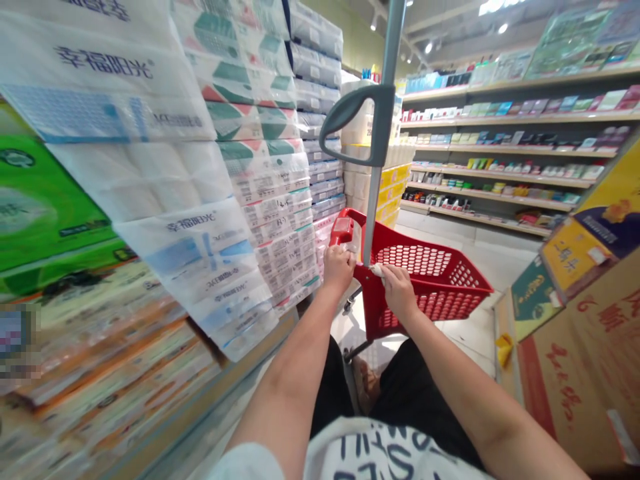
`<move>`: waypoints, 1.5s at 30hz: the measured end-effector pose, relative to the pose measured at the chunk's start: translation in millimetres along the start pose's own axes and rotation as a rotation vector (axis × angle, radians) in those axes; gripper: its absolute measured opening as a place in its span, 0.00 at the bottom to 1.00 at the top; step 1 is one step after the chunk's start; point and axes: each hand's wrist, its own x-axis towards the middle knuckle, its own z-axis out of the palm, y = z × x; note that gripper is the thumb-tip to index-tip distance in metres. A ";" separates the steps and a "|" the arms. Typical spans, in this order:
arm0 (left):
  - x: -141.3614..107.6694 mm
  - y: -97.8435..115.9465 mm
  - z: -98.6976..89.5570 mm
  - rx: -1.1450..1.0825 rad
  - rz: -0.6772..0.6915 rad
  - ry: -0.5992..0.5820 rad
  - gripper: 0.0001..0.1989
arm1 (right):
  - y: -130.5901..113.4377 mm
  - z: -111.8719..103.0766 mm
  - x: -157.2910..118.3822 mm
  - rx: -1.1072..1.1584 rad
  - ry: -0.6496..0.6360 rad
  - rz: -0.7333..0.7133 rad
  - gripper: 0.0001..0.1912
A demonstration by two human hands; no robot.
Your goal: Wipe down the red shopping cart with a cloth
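Observation:
A red shopping basket (pixel 430 287) with perforated sides stands in front of me, with a grey pole (pixel 373 213) rising at its near end to a grey loop handle (pixel 383 127). My left hand (pixel 340 268) is closed at the basket's near left corner, just below a red-and-clear piece (pixel 345 230); whether that piece belongs to the basket I cannot tell. On the other side of the pole, my right hand (pixel 399 290) pinches a small crumpled white wipe (pixel 378 270) against the basket's near rim. The fingertips of both hands are partly hidden.
Stacked packs of toilet paper (pixel 200 253) and tissues (pixel 275 220) rise close on my left. Cardboard boxes (pixel 570 373) stand close on the right. Shelves (pixel 510 150) of small goods line the back. Pale tiled floor (pixel 480 333) runs around the basket.

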 end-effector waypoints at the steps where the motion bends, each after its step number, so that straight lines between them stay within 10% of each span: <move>1: 0.4 0.6 -0.6 0.000 -0.005 -0.010 0.13 | 1.3 0.7 -0.2 -0.009 0.010 0.032 0.20; 21: 0.0 2.1 -2.2 0.028 -0.049 -0.053 0.13 | -7.4 20.3 -23.4 0.135 0.257 0.168 0.14; 45: 0.5 -1.1 1.0 0.044 -0.061 -0.026 0.13 | 6.0 43.4 -54.1 0.107 0.019 0.456 0.15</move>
